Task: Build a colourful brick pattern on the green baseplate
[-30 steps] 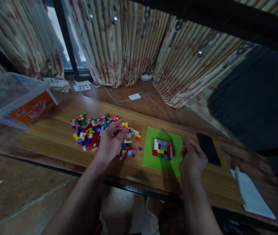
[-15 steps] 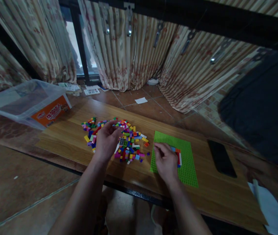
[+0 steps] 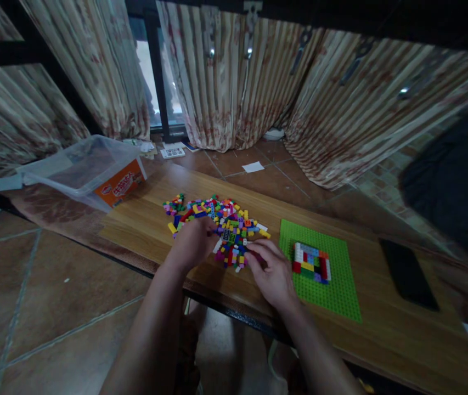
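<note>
Many small toy building bricks (image 3: pixel 234 224) lie in a loose, multicoloured pile on the wooden table. My left hand (image 3: pixel 195 241) is at the pile's near left side, fingers loosely curled and apart, with no brick visible in it. At the pile's right edge is my right hand (image 3: pixel 272 271), its thumb and index finger apart. Those fingertips are beside a white brick and several dark ones. To the right, a green baseplate (image 3: pixel 343 291) carries a low square frame of bricks (image 3: pixel 311 263) in white, red, blue, orange and other colours.
A clear plastic box (image 3: pixel 81 167) with an orange label stands at the table's left end. A black phone (image 3: pixel 409 274) lies right of the baseplate. Curtains (image 3: pixel 225 82) hang behind the table (image 3: pixel 168 181), and a white paper (image 3: pixel 253 167) is on the tiled floor.
My right hand has moved left from the baseplate to the pile, uncovering the brick frame. My left hand has lowered toward the bricks. The view has turned slightly left.
</note>
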Demonstrator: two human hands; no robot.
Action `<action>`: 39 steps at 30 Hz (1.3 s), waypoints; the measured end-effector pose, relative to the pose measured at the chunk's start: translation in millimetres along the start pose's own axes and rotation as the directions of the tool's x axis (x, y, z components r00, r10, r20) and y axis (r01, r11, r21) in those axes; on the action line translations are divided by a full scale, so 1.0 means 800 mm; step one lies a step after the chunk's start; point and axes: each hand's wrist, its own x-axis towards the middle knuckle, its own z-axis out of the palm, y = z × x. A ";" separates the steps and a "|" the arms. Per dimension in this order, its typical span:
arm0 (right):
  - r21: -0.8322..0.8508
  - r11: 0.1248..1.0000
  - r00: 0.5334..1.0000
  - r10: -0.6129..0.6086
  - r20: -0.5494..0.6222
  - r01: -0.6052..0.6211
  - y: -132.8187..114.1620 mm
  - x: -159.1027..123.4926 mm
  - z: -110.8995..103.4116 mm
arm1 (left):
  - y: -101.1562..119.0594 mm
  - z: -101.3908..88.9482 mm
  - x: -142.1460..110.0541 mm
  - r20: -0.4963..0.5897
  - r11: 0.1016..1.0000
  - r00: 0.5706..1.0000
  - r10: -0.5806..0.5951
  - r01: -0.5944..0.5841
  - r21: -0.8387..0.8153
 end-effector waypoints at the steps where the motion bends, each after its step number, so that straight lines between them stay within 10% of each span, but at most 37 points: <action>1: -0.005 1.000 1.000 -0.026 0.002 0.026 -0.004 -0.002 0.002 | 0.002 -0.001 -0.004 0.043 0.996 0.999 0.009 -0.013 0.091; 10: -0.152 0.959 0.961 -0.208 0.185 0.237 -0.033 -0.028 0.024 | 0.026 0.005 -0.022 0.105 0.875 0.989 -0.102 0.039 0.483; 39: -0.205 0.978 0.998 -0.056 -0.035 0.048 0.002 -0.017 0.021 | 0.017 0.012 -0.011 0.131 0.921 0.989 -0.075 0.019 0.389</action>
